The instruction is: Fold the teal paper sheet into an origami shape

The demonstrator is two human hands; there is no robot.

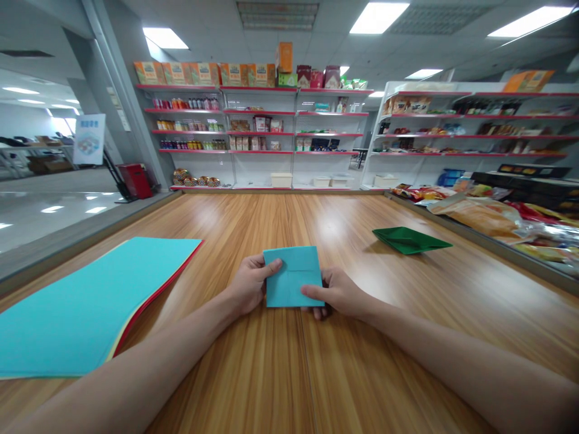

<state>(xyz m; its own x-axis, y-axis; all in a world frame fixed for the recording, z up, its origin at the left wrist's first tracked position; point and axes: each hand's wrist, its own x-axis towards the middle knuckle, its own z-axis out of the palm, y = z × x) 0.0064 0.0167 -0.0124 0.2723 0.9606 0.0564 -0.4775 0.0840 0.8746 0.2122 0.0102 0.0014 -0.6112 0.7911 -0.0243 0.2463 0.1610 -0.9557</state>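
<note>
A folded square of light blue paper (294, 277) is held up between my two hands over the middle of the wooden table. Crease lines cross its face. My left hand (251, 282) grips its left edge, thumb on the front and fingers behind. At the lower right, my right hand (337, 292) pinches it the same way, with some fingertips showing below the edge. To the right lies a folded dark green paper shape (409, 240), apart from my hands. A stack of coloured paper sheets (99, 301), light blue on top, rests beyond my left forearm.
The wooden table (253, 374) has a raised rim. Packaged snacks (484, 217) are heaped beyond its right edge. Shelves of goods (262, 111) stand behind it. On the left are a sign board (89, 140) and a red box (136, 181) on the floor.
</note>
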